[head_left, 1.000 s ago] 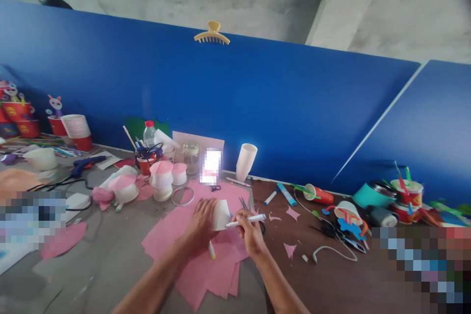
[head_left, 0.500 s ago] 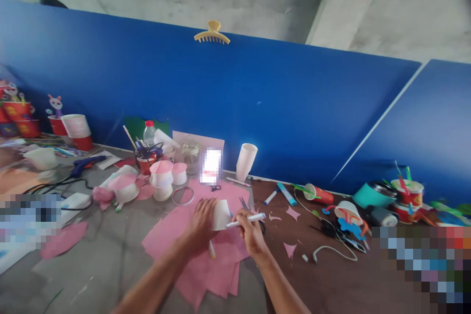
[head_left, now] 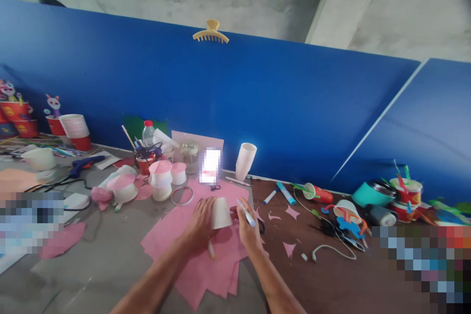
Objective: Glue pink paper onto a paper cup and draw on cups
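A white paper cup stands mouth down over pink paper, its narrow end upward. My left hand is closed around the cup's left side. Between the fingers of my right hand is a white marker, tilted with its upper end to the left. The right fingertips are close to the cup's right side; whether they touch it I cannot tell. A marker with a yellow end lies on the paper just below the cup. Dark scissor handles show partly behind my right hand.
A lit phone leans at the back, beside a glass jar and a tall white cup stack. Pink-topped cups and a tape ring are to the left. Blue markers, pink scraps and a white cable lie right.
The cup has turned so its narrow end faces up. The marker in my right hand has swung from nearly level to steeply tilted. My left hand keeps hold of the cup.
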Available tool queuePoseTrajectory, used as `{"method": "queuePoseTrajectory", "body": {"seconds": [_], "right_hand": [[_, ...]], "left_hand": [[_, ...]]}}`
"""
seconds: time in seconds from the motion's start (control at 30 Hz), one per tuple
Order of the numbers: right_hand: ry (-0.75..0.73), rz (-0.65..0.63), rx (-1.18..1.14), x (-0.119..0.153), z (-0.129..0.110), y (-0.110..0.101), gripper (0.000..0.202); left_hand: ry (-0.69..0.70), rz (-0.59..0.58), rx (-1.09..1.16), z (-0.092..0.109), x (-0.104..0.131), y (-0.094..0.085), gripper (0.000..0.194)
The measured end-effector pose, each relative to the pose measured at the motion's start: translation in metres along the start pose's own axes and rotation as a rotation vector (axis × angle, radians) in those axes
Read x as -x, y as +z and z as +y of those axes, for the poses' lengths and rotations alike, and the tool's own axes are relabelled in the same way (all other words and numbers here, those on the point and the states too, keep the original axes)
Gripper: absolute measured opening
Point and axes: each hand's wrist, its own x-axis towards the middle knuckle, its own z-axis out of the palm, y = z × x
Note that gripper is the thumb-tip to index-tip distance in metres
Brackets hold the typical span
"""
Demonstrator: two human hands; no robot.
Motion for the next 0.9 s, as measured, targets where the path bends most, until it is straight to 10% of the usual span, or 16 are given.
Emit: {"method": "queuePoseTrajectory", "body": {"seconds": [0.5, 0.9], "right_hand": [[-0.117, -0.082, 0.134, 0.014, 0.01, 0.006, 0.045], [-0.07, -0.012, 0.0, 0.009, -0.01, -0.001, 0.055]], "left_hand": [[0.022, -0.029, -0.039, 0.006, 0.001, -0.005, 0.099], [0.04, 0.008, 0.004, 0.011, -0.005, -0.011, 0.072]]}}
